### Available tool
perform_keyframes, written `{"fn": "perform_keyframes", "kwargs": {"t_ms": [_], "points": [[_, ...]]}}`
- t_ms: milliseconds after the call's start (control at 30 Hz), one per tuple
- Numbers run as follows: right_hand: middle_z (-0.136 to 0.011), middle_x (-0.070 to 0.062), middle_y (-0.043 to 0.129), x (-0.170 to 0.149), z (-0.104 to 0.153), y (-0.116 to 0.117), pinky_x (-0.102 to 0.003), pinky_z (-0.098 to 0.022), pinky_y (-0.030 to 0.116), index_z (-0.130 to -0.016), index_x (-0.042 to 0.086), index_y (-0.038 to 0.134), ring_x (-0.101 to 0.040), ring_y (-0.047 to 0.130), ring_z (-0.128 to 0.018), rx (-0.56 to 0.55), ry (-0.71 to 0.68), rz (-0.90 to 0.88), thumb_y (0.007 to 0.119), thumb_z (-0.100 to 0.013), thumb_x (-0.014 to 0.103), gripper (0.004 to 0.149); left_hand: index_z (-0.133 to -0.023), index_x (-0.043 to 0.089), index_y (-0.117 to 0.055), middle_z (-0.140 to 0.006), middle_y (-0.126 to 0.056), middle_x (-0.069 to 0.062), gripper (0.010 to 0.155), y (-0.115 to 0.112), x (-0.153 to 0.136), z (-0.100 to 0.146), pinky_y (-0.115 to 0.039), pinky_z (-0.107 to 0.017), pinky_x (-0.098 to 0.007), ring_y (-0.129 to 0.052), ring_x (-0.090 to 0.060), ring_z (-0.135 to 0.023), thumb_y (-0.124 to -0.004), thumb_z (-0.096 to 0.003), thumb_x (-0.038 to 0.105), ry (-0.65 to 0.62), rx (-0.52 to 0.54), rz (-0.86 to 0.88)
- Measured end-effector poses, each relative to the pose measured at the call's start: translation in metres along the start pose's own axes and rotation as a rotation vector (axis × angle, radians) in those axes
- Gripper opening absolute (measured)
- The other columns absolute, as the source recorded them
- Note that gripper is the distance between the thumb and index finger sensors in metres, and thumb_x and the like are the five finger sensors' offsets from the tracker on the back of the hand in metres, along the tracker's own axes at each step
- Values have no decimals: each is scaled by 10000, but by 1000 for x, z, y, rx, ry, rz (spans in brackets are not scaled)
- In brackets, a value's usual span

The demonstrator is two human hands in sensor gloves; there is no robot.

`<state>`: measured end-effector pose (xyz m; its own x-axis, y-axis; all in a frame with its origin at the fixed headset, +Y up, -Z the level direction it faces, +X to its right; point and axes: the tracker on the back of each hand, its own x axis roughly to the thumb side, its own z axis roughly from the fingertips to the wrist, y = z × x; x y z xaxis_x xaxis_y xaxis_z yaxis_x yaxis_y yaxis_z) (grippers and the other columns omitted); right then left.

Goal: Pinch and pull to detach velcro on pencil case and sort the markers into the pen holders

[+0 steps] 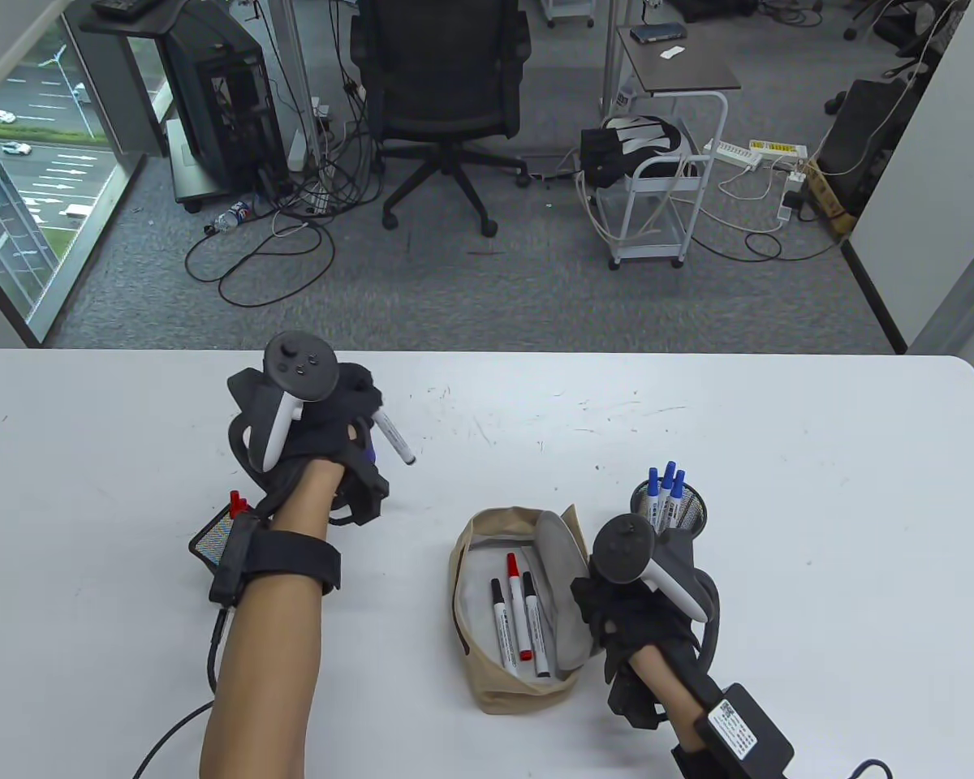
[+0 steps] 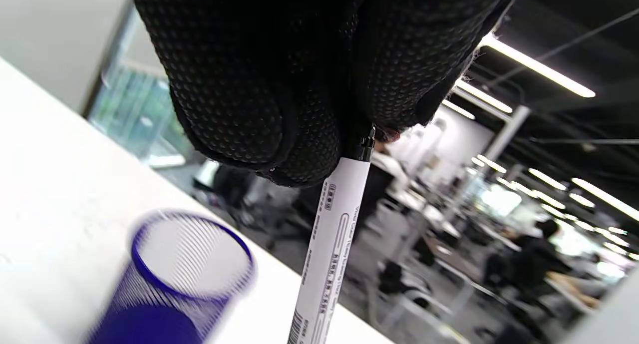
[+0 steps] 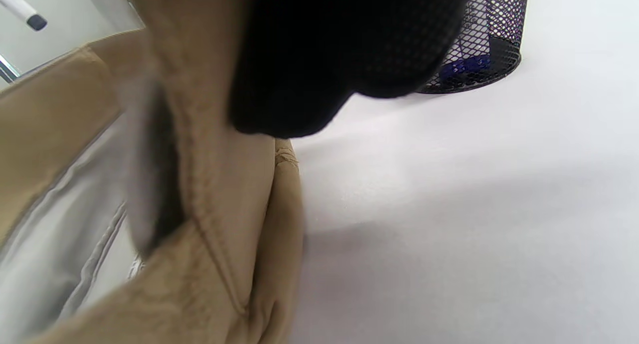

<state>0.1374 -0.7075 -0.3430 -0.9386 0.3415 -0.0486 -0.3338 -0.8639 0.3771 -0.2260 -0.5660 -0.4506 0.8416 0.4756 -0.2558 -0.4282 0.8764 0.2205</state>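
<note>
My left hand [image 1: 364, 415] pinches a white marker [image 1: 395, 441] by its black cap end, held in the air with its far end pointing down. In the left wrist view the marker [image 2: 324, 254] hangs from my fingertips [image 2: 279, 134] just right of a blue mesh holder [image 2: 187, 279]. The beige pencil case [image 1: 487, 690] lies open with two black markers [image 1: 500, 623] and one red marker [image 1: 519, 604] inside. My right hand [image 1: 596, 596] grips the case's right edge and flap [image 3: 209, 159]. A black mesh holder [image 1: 692, 513] with blue markers [image 1: 667, 487] stands behind it.
A multicoloured mesh holder [image 1: 209, 542] with red marker caps [image 1: 238, 501] stands by my left wrist. The white table's far edge [image 1: 487, 351] runs behind the hands. An office chair [image 1: 438, 97] and a cart stand on the floor beyond.
</note>
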Motion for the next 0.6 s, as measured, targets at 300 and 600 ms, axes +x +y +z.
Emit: {"fn": "perform_keyframes", "kwargs": {"t_ms": [300,600], "points": [[-620,-147,1040,0,0,0,-290,-148,887,-895,-54,784,-149,1052,-196,3,-1,-3,847,-502,315,542,-860,278,-957,-782,-1091,-11,444,-6,-40,-20,-1058,-331,-241,-1182,-177,-554,-972,-429,387,132,105,-27],[-618,-147,1042,0,0,0,-290,-148,887,-896,-54,784,-148,1051,-195,2,-1,-2,847,-502,314,543,-933,188,-902,-838,-1048,-84,520,-13,-31,-16,-1050,-351,-273,-1159,-227,-614,-954,-443,351,72,32,-6]]}}
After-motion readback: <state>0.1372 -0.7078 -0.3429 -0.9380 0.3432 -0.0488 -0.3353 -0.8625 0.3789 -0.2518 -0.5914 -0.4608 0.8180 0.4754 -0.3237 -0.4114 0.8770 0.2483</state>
